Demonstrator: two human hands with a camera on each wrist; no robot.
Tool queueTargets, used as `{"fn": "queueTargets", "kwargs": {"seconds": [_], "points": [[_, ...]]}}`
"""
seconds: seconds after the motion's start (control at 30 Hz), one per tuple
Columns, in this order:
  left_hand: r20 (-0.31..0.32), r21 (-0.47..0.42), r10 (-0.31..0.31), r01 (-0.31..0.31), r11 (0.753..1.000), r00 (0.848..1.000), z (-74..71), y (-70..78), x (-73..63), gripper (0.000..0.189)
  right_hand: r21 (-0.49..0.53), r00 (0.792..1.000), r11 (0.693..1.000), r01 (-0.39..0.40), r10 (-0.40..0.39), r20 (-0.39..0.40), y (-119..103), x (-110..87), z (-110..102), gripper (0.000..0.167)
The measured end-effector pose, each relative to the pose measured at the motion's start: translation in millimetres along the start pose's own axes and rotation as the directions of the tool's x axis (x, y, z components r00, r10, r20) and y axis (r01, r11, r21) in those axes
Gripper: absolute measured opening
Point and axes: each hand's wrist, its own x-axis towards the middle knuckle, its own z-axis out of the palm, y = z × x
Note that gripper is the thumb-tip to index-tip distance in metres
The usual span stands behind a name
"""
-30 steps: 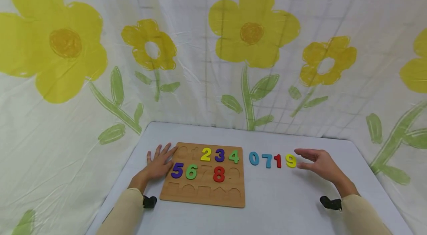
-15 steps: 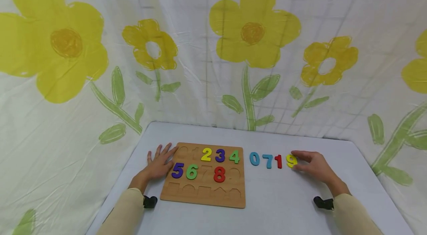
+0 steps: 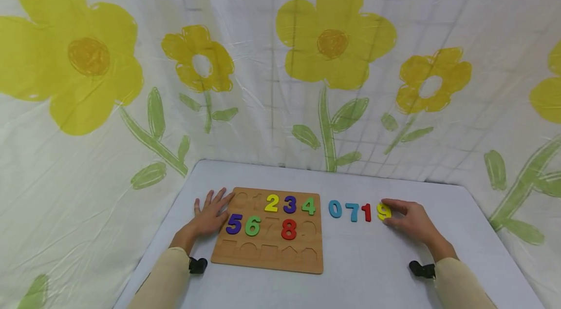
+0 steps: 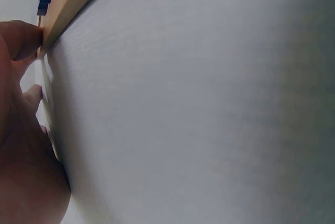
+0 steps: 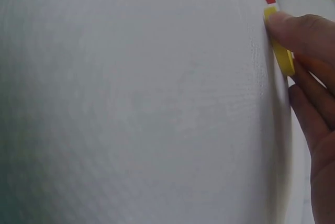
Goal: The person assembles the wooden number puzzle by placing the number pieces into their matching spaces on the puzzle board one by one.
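In the head view my right hand pinches the yellow number 9 between thumb and fingers at the right end of a row of loose numbers. The right wrist view shows the thumb against the yellow 9's edge. My left hand rests with spread fingers at the left edge of the wooden number board, its fingertips touching that edge. Set in the board are a yellow 2, purple 3, green 4, purple 5, green 6 and red 8.
Between board and right hand lie a blue 0, a blue 7 and a red 1. Several bare recesses show in the board. Behind the white table hangs a flowered curtain.
My right hand has moved left to the yellow 9 and closed its thumb and fingers on it. The left hand and the board have stayed in place.
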Motion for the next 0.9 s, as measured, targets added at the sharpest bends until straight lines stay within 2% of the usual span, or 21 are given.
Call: {"fn": "queueTargets", "kwargs": {"seconds": [0.3, 0.43, 0.9], "points": [[0.001, -0.001, 0.003, -0.003, 1.000, 1.000, 0.0, 0.1, 0.5, 0.065, 0.024, 1.000, 1.000, -0.021, 0.021, -0.015, -11.5, -5.8, -2.6, 0.058], [0.002, -0.004, 0.003, -0.003, 1.000, 1.000, -1.9, 1.8, -1.1, 0.065, 0.037, 0.999, 0.999, -0.002, 0.003, -0.035, -22.6, -10.6, -7.2, 0.059], [0.003, 0.000, 0.009, -0.009, 1.000, 1.000, -0.6, -1.1, 0.4, 0.065, 0.038, 0.993, 0.995, 0.091, -0.087, -0.079, -90.2, -33.5, -15.8, 0.056]]}}
